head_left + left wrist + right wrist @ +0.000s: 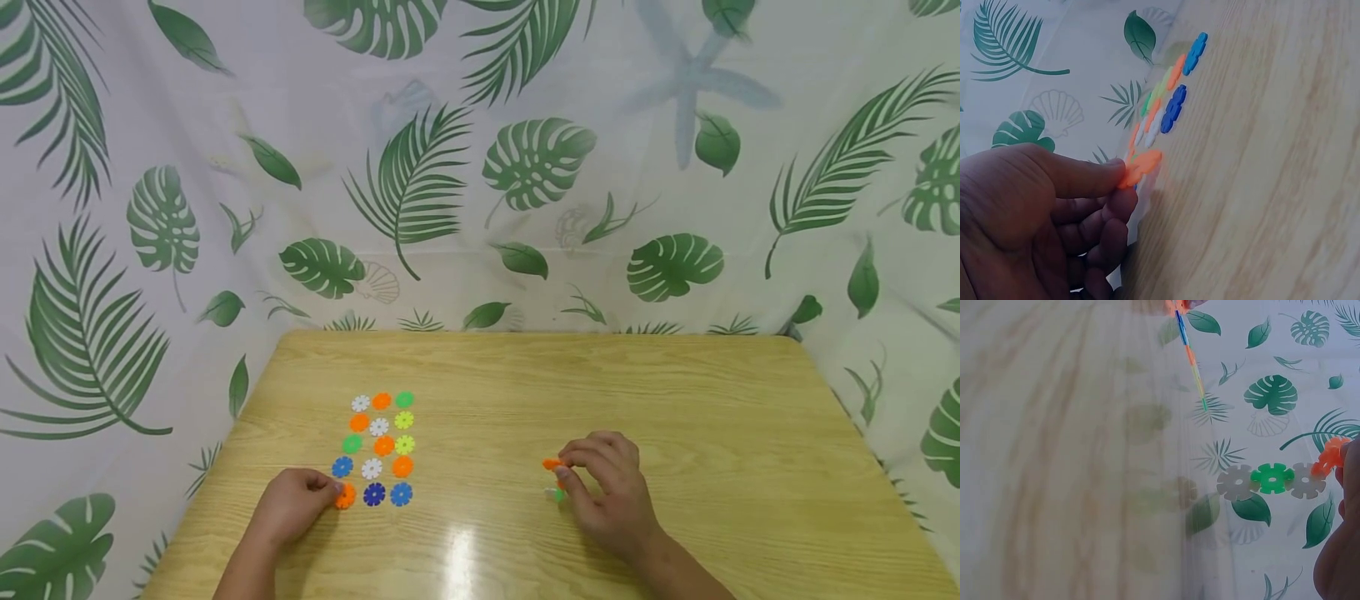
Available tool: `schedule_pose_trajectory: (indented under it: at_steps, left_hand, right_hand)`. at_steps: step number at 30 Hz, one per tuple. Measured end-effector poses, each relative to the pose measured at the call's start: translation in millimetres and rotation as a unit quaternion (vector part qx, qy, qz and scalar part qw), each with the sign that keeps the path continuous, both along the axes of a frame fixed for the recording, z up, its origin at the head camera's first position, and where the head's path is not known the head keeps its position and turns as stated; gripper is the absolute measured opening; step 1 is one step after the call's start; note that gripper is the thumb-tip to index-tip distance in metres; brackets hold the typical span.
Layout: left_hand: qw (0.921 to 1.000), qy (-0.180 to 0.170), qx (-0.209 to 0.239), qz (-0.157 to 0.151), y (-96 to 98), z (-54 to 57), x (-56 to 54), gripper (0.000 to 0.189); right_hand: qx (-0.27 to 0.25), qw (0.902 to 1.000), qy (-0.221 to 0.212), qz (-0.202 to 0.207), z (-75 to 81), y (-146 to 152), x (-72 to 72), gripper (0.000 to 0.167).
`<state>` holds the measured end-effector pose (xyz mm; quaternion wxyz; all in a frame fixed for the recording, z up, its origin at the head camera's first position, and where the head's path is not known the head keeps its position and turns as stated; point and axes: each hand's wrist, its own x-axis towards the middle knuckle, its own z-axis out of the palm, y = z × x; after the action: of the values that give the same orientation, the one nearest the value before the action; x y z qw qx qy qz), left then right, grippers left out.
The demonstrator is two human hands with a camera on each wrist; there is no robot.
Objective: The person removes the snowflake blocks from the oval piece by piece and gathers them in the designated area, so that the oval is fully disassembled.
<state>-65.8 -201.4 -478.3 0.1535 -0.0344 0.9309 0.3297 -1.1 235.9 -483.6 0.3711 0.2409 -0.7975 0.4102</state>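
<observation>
My left hand (296, 504) pinches an orange notched plastic disc (1143, 167) between thumb and forefinger, at the near left corner of several rows of such discs. Beside that one lie a dark blue disc (374, 494) and a lighter blue disc (401, 494). Off to the right, my right hand (606, 492) grips the orange end (1333, 455) of a chain of joined discs. From it a white disc (1308, 480), a green disc (1272, 479) and another white disc (1235, 482) hang out in line. The fingers partly hide the held end.
Farther back in the rows are white, green, yellow-green and orange discs, among them a green disc (405, 400) at the far right corner. All rest on a wood-grain table (480, 375). A leaf-print cloth (450, 208) hangs behind and at the sides.
</observation>
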Motion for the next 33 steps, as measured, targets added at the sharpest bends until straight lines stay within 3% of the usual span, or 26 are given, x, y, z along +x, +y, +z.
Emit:
schedule_pose_trajectory:
  at_steps: [27, 33]
  left_hand:
    - [0.9984, -0.001, -0.057, -0.006, 2.1, 2.7, 0.0, 0.028]
    - [0.9986, 0.025, -0.045, -0.013, 8.6, 5.4, 1.3, 0.030]
  right_hand:
    - [0.001, 1.0000, -0.004, 0.009, 3.1, -3.0, 1.2, 0.020]
    - [0.005, 0.9999, 0.000, 0.010, 4.9, -2.8, 1.0, 0.021]
